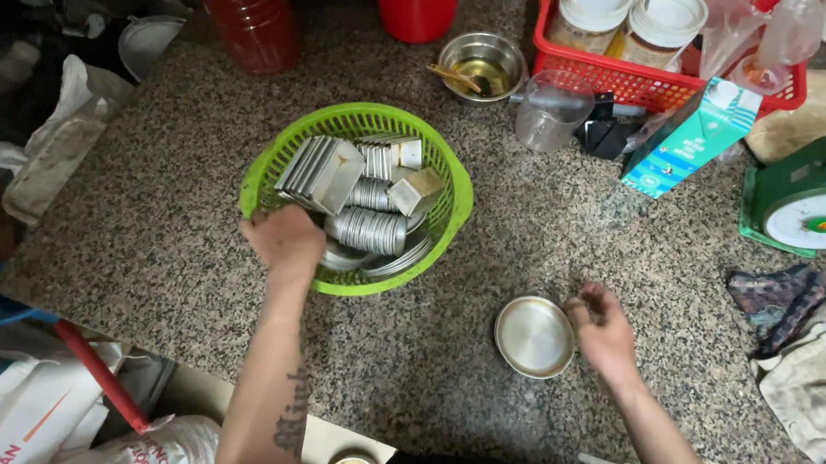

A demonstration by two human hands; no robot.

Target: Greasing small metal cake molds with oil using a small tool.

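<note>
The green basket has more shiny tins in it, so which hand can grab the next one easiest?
Probably the left hand: it is already inside the green basket, right beside the stacked metal tins. The right hand rests at the small metal dish.

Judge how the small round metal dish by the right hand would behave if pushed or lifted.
The metal dish looks thin and shallow, so probably light and stiff. Its shiny surface may be slippery on the stone counter, likely sliding rather than tipping. The right hand touches its low rim, which offers the fingers little to grip.

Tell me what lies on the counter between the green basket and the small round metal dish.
Nothing: in the head view, only bare speckled counter separates the green basket from the round metal dish.
</note>
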